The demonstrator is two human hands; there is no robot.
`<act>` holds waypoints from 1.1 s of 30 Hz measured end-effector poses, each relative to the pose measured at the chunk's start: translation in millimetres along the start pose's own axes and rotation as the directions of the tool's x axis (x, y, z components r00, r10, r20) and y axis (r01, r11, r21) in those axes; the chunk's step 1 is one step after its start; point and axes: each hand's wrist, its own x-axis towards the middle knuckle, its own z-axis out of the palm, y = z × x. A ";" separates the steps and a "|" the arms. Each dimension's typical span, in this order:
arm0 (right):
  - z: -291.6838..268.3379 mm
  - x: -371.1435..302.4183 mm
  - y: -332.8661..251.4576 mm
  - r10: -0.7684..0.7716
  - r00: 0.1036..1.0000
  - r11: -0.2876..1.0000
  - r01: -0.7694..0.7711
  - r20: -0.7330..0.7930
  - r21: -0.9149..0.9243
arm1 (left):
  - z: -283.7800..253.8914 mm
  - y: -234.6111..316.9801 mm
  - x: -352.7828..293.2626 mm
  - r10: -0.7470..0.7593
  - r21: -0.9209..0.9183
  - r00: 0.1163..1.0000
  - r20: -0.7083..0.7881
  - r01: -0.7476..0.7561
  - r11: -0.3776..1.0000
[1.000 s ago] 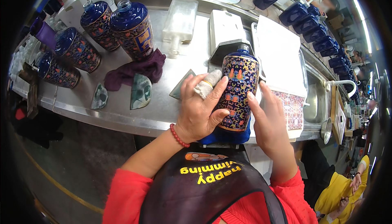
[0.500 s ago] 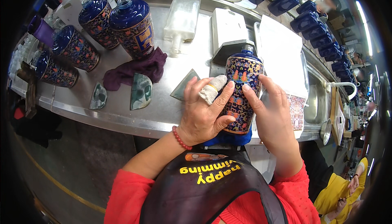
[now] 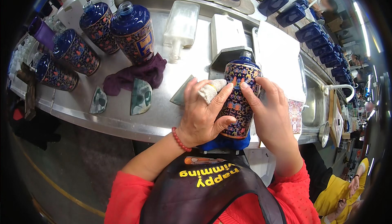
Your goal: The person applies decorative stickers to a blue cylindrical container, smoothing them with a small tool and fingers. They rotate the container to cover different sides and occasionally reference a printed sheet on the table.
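A dark blue bottle (image 3: 236, 120) with a floral, gold-edged wrap leans in front of me, its neck pointing away and its base by a blue pad (image 3: 224, 143). My left hand (image 3: 206, 113) presses thumb and index finger against the bottle's left side. One of its fingers wears a whitish cloth wrap (image 3: 212, 91) held by a yellow band. My right hand (image 3: 271, 109) holds the right side, thumb on the front and fingertips at the edge. Behind the bottle's shoulder is a dark angled support (image 3: 232, 54) against a white block (image 3: 227, 32).
At left stand several wrapped blue bottles (image 3: 132, 32), a purple cloth (image 3: 136, 75) and greenish curved pieces (image 3: 141, 97). A clear bottle (image 3: 181, 24) lies behind. Patterned sheets (image 3: 296, 115) and a sink (image 3: 313, 109) are at right. Plain blue bottles (image 3: 272, 2) line the back.
The held bottle sits slightly lower and more to the left in view, and both hands stay on it. Plain bottles at the back have shifted along their line.
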 end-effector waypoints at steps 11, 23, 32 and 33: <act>-0.9 4.0 4.2 -0.010 1.000 1.000 0.010 -0.016 -0.010 | 0.7 0.7 8.4 0.016 0.012 1.000 0.010 -0.016 1.000; -3.4 8.6 6.3 -0.039 0.999 0.999 0.039 -0.008 -0.016 | -1.3 5.8 8.6 0.045 0.087 0.997 0.069 -0.051 0.995; -24.2 39.7 19.1 -0.098 0.994 0.995 0.099 0.043 -0.023 | -0.9 7.1 9.8 0.042 0.106 0.996 0.076 -0.050 0.993; -26.6 45.5 21.3 -0.122 0.991 0.992 0.123 0.049 -0.020 | -1.0 7.1 10.0 0.042 0.104 0.997 0.072 -0.049 0.993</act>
